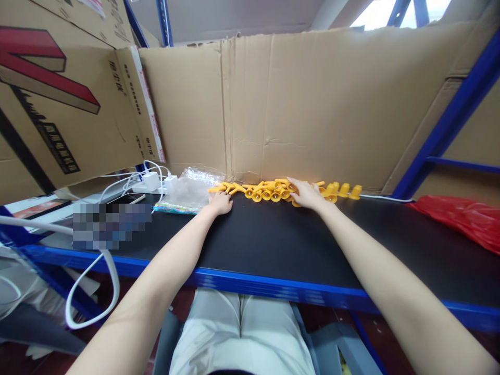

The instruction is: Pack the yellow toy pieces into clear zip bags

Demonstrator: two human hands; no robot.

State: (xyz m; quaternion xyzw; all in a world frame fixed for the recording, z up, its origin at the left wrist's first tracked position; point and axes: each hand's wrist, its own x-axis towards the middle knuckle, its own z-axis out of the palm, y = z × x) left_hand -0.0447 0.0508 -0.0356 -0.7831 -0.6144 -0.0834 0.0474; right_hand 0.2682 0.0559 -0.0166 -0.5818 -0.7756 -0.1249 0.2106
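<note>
Black tabletop, blue metal edge: that's the table (273,245), backed by a tall cardboard sheet (332,104), with a big printed carton (82,104) looming on the left. And right across the middle, up near the cardboard, lies the row of yellow pieces (266,196), heaped together, many with their round hollow ends facing out! Left hand (221,202) is at the row's left tip, just beside a clear plastic bag (187,191); its fingers are partly hidden, so no telling whether they grip anything. Over to the right hand (307,194), on the heap's right part: thumb and forefinger stand apart over the pieces, but a firm hold can't be made out. Beyond it, a few yellow pieces stand upright, and farther right sits a red bag (461,216).
</note>
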